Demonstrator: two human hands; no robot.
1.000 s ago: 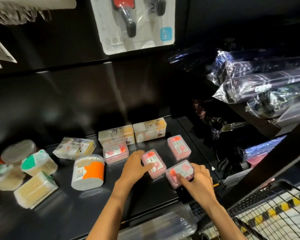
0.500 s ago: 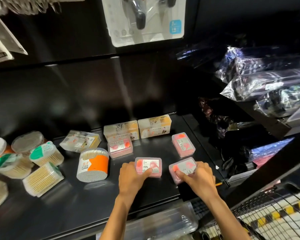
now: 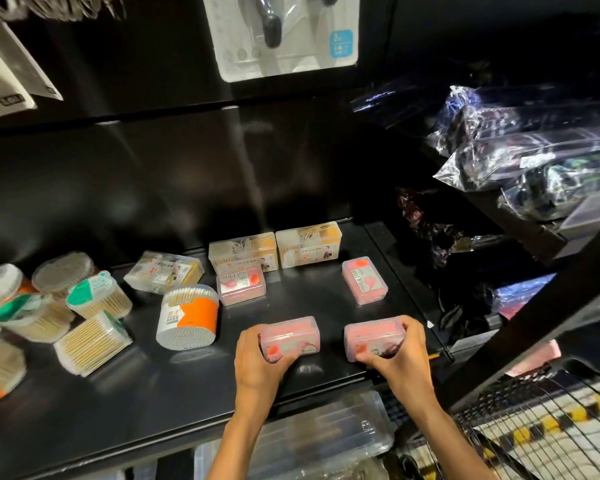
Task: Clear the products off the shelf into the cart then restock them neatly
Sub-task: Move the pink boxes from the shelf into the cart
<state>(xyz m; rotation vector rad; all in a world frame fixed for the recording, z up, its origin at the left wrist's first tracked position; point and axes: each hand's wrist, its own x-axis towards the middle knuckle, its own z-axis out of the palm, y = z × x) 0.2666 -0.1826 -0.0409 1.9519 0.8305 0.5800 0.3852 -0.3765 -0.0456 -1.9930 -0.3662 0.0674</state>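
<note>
On the black shelf [image 3: 153,403], my left hand [image 3: 260,367] grips a pink dental floss box [image 3: 291,336], tilted up on its edge near the shelf front. My right hand [image 3: 400,362] grips a second pink floss box [image 3: 371,336] beside it, tilted the same way. Two more pink floss boxes lie flat further back, one in the middle [image 3: 241,285] and one to the right [image 3: 364,280]. A wire cart [image 3: 541,427] stands at the lower right.
Two clear toothpick boxes [image 3: 309,244] stand along the back wall, another lies tilted [image 3: 163,271]. An orange-labelled cotton swab tub [image 3: 187,317] and several round swab tubs [image 3: 97,296] fill the left side. Bagged goods [image 3: 534,150] sit on the right-hand shelf. A clear bin [image 3: 326,438] is below.
Both hands closed on the two front floss boxes, pulled them toward the shelf front and tipped them up on edge. The view shifted slightly left and down.
</note>
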